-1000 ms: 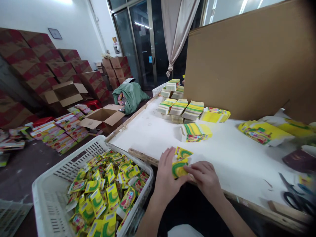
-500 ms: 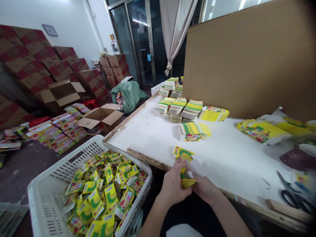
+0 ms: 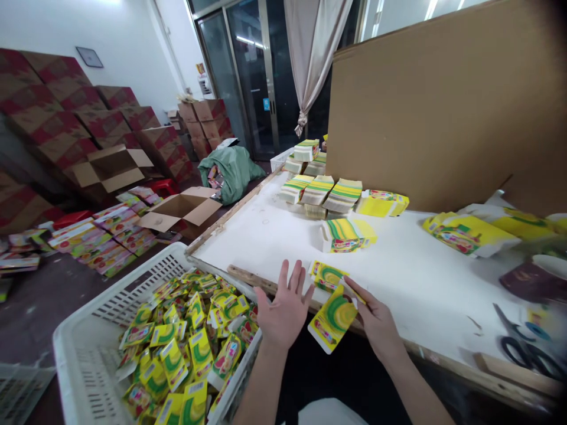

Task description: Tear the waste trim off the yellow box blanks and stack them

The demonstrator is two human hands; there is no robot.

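A small yellow-and-green printed carton (image 3: 333, 319) hangs tilted from my right hand (image 3: 376, 321), pinched at its upper corner over the table's near edge. My left hand (image 3: 283, 310) is open and holds nothing, its fingers spread and palm up, between that carton and the basket. Another yellow carton (image 3: 326, 275) lies on the white table just beyond. To my left, the white plastic basket (image 3: 71, 360) contains a heap of similar yellow cartons (image 3: 200, 351). Farther up the table lies a bundle of flat cartons (image 3: 348, 236).
Stacked carton bundles (image 3: 319, 192) stand at the table's far end, before a tall cardboard sheet (image 3: 443, 112). Scissors (image 3: 527, 354), a dark cup (image 3: 531, 280) and more yellow cartons (image 3: 469, 233) lie at right. An open cardboard box (image 3: 181, 209) sits on the floor.
My left hand has let go of the carton, moved left and spread its fingers. The carton, earlier between both hands, now hangs from my right hand alone.
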